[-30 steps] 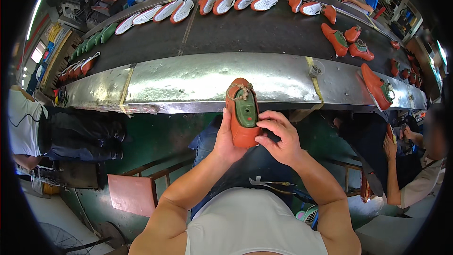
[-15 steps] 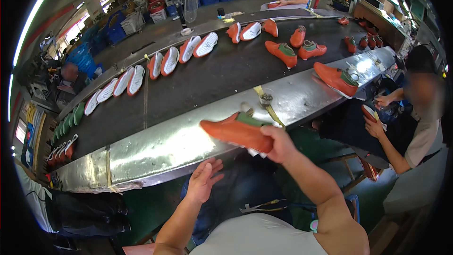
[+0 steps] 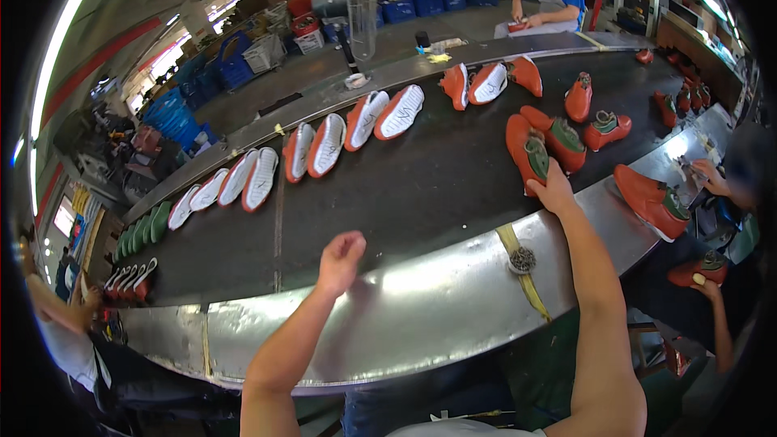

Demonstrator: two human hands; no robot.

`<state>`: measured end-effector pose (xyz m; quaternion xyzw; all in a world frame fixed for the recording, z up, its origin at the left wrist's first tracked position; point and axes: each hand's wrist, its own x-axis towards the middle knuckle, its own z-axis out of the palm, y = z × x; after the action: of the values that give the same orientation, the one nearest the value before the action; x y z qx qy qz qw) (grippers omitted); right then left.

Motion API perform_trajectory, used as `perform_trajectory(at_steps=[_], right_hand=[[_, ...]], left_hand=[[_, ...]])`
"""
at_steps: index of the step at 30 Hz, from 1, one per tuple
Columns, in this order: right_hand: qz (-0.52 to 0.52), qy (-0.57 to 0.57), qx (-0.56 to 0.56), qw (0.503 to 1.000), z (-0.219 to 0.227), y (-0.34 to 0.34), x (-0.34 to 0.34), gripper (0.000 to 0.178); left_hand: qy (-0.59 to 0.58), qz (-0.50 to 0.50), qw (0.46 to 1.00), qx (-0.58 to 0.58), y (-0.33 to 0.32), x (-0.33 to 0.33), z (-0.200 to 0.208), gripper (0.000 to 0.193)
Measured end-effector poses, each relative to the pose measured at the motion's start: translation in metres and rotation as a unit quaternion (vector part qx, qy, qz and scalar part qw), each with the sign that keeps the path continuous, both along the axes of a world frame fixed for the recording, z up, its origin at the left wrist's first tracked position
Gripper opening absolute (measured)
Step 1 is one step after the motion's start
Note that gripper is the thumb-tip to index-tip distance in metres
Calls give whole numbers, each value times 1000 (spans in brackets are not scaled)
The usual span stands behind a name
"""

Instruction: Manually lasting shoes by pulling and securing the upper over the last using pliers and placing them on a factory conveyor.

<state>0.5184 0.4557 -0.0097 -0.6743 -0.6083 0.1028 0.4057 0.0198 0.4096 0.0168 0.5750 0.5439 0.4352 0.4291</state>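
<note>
My right hand [image 3: 552, 188] grips the heel end of a red shoe [image 3: 518, 139] with a green collar, over the dark belt. The shoe's toe points away from me, and it sits close beside another red shoe [image 3: 560, 144]. Farther right are two more red shoes, one upright [image 3: 578, 97] and one lying sideways on to me [image 3: 607, 131]. My left hand [image 3: 341, 260] hovers above the near side of the belt, fingers curled in, nothing seen in them.
Red shoes with pale soles [image 3: 326, 146] lean in a row along the belt's far side. Green pieces [image 3: 146, 226] stand at far left. A metal ledge [image 3: 421, 299] carries a metal scrubber [image 3: 522, 260] and a red shoe [image 3: 647, 202]. Co-workers sit at right and across.
My right hand has carried the red shoe from above the metal ledge forward and right onto the belt. My left hand has risen forward, its fingers now curled. The view has shifted.
</note>
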Motion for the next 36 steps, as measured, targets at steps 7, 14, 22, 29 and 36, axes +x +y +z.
perform_trajectory(at_steps=[7,14,22,29,36], right_hand=[[45,-1,-13,999,34,-3,-10,67],[-1,-166,13,986,35,-18,15,24],[-17,-168,9,986,35,-13,13,9],[-13,-227,-56,972,38,-17,10,7],[-4,-193,23,981,22,-11,6,8]], left_hand=[[188,117,964,150,263,-16,-20,56],[268,87,959,44,383,37,-24,86],[437,128,889,55,388,91,-27,88],[448,103,887,33,359,98,-17,77],[411,-23,911,27,251,19,0,61]])
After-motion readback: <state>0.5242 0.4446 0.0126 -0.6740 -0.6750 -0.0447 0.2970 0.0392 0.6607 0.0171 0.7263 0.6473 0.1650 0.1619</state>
